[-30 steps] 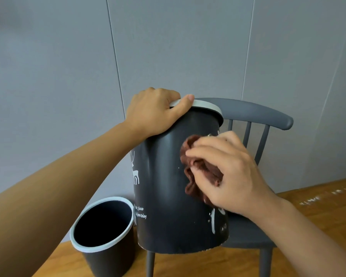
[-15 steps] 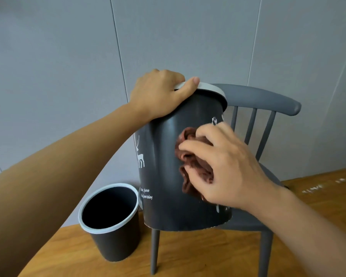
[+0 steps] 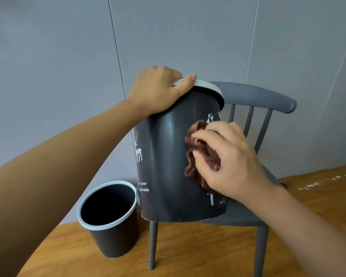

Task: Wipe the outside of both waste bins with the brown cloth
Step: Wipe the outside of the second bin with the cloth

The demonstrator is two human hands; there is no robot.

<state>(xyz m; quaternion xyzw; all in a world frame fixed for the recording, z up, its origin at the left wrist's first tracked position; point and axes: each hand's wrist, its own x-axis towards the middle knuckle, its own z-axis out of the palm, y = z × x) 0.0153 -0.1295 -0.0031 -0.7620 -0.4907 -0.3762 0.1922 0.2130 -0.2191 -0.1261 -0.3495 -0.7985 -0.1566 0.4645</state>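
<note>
A: Where is the printed bin?
B: Tilted on the grey chair; left hand grips its pale rim.
A: And the brown cloth?
B: Bunched under the right hand, fingers curled round it, pressed to the wall; second bin stands on the floor beside

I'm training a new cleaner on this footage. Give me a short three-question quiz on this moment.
1. True or false: the brown cloth is pressed against the side of the printed bin.
2. Which hand grips that bin's pale rim? A) left hand B) right hand C) neither
3. Where does the smaller bin stand?

Key
1. True.
2. A; the right hand holds the cloth.
3. Upright on the wooden floor, beside the grey chair, open end up, touched by neither hand.
</note>
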